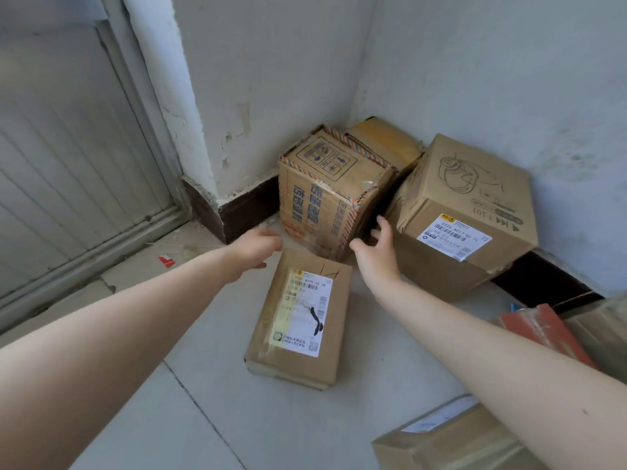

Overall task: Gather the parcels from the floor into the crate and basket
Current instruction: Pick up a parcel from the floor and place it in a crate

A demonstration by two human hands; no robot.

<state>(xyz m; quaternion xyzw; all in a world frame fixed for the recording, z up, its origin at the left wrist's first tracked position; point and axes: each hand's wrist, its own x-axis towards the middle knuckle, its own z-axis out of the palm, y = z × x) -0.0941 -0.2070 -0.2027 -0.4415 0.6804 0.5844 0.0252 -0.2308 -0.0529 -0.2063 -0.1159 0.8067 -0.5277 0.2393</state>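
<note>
Several cardboard parcels lie on the floor in a wall corner. A striped-edge box (325,191) stands in the corner, with a yellow-brown parcel (383,140) behind it. A large box (464,212) with a white label leans at its right. A flat labelled parcel (300,320) lies in front. My left hand (254,249) reaches toward the striped box's left lower side, fingers relaxed, holding nothing. My right hand (376,247) is spread open beside the box's right lower corner, between it and the large box. No crate or basket is in view.
A red-taped parcel (546,330) and another cardboard box (454,439) sit at the right and lower right. A grey panelled door (68,164) is at the left. A red scrap (166,261) lies on the tiled floor (169,401). Dark skirting runs along the walls.
</note>
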